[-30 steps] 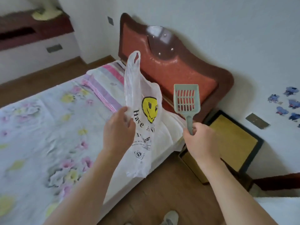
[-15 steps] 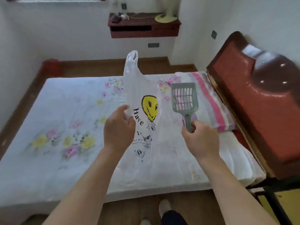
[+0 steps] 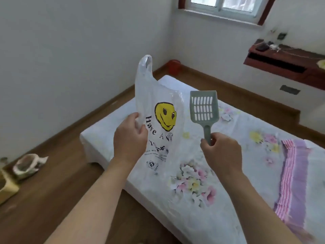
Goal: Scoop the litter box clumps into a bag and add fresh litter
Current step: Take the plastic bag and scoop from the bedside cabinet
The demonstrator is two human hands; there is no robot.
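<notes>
My left hand grips a clear plastic bag printed with a yellow smiley face and black lettering; the bag hangs upright in front of me. My right hand holds a grey-green slotted litter scoop by its handle, scoop end up. Both are held over the corner of the bed. At the far left edge of the floor sits a beige box, partly cut off, with an open rolled-down sack beside it; whether these are the litter box and litter I cannot tell.
A bed with a floral sheet and a pink striped cloth fills the right. Wooden floor runs along the left by the white wall. A red bucket stands in the far corner. A dark wall shelf hangs under the window.
The view has swung left, from the headboard side across the bed to the far corner and left floor. Both hands keep the same grip on the bag and scoop.
</notes>
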